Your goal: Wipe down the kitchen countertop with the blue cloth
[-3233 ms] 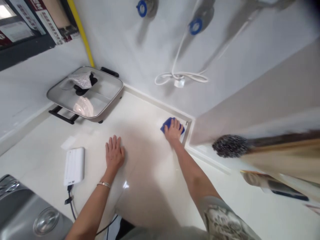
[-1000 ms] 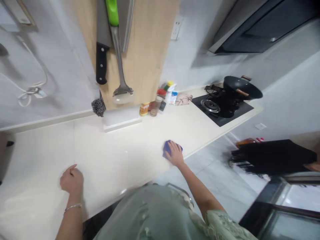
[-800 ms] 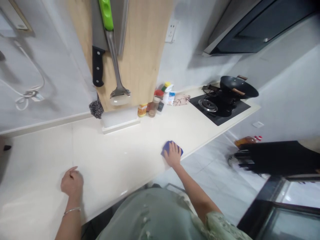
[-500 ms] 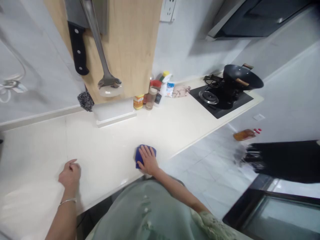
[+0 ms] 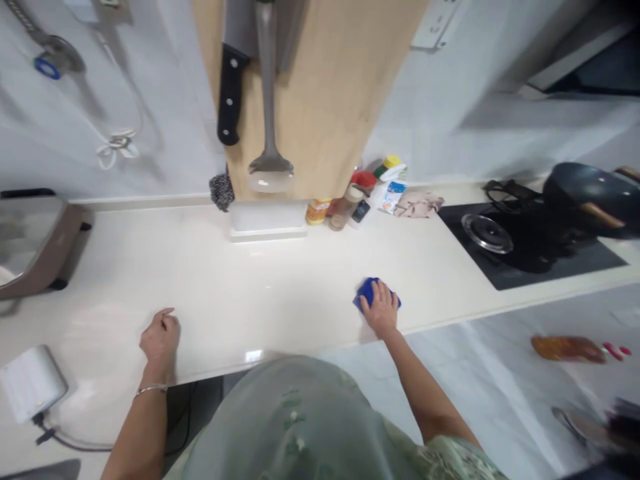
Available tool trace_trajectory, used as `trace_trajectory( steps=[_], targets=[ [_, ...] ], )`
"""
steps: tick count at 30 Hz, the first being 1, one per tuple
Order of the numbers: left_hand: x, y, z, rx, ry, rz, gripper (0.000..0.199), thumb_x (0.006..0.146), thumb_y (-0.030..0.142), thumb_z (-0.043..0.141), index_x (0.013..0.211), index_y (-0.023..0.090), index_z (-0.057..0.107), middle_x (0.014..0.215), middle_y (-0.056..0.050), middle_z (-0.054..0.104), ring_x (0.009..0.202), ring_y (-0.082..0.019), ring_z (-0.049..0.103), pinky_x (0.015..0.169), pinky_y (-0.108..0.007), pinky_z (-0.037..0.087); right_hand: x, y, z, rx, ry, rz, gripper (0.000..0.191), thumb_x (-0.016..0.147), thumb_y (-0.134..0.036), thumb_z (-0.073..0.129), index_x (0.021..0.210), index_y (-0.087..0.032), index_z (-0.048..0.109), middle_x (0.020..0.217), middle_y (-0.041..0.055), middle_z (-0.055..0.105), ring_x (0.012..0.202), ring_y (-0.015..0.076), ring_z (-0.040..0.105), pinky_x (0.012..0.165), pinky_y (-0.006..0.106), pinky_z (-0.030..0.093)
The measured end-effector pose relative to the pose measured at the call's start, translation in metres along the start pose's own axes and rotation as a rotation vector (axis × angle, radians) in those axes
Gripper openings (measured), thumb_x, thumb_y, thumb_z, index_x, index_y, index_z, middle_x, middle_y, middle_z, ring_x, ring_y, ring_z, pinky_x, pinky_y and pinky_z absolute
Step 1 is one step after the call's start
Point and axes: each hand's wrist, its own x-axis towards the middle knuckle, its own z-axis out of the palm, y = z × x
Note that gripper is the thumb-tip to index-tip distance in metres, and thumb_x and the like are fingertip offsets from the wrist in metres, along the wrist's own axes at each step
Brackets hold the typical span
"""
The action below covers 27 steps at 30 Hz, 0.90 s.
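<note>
Under my right hand (image 5: 383, 311) lies a blue cloth (image 5: 367, 290), held against the white countertop (image 5: 280, 287) near its front edge. The fingers are bent over the cloth, which shows at the top and both sides. My left hand (image 5: 161, 335) rests on the counter farther left, loosely curled with nothing visible in it. A bracelet circles that wrist.
A wooden board (image 5: 320, 100) with a knife (image 5: 231, 100) and a ladle (image 5: 270, 133) hangs ahead. Jars (image 5: 343, 210) stand behind it. A wok (image 5: 590, 190) sits by the black cooktop (image 5: 530, 253). At left are a brown appliance (image 5: 45, 247) and a white box (image 5: 34, 381) with a cable.
My right hand has slid the blue cloth rightward along the counter, away from my left hand. The left hand keeps its curled shape. The view has turned, bringing the brown appliance and white box in.
</note>
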Motion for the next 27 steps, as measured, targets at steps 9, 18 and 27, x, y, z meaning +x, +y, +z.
trace_trajectory(
  steps=[9, 18, 27],
  targets=[
    [-0.060, -0.063, -0.016, -0.031, 0.194, -0.197, 0.041, 0.094, 0.027, 0.042, 0.122, 0.023, 0.071, 0.084, -0.009, 0.067, 0.075, -0.023, 0.056, 0.074, -0.035, 0.042, 0.054, -0.066, 0.008, -0.013, 0.021, 0.116, 0.075, 0.098, -0.047, 0.028, 0.158, -0.001, 0.026, 0.158, 0.0314, 0.033, 0.146, 0.0442, 0.027, 0.111, 0.071, 0.021],
    [-0.112, -0.097, -0.013, -0.073, 0.231, -0.230, 0.039, 0.094, 0.025, 0.043, 0.119, 0.018, 0.072, 0.095, -0.010, 0.074, 0.080, -0.020, 0.062, 0.072, -0.029, 0.040, 0.009, -0.251, 0.019, 0.116, 0.018, -0.434, 0.076, 0.098, -0.044, 0.032, 0.159, -0.001, 0.023, 0.160, 0.0297, 0.032, 0.150, 0.0437, 0.024, 0.114, 0.071, 0.019],
    [-0.160, -0.127, 0.005, -0.171, 0.255, -0.079, 0.035, 0.095, 0.022, 0.042, 0.113, 0.021, 0.072, 0.107, -0.008, 0.076, 0.095, -0.020, 0.070, 0.088, -0.030, 0.052, -0.009, -0.434, 0.025, 0.199, -0.056, -0.837, 0.076, 0.098, -0.045, 0.031, 0.157, 0.002, 0.026, 0.162, 0.0280, 0.029, 0.151, 0.0414, 0.019, 0.118, 0.067, 0.013]
  ],
)
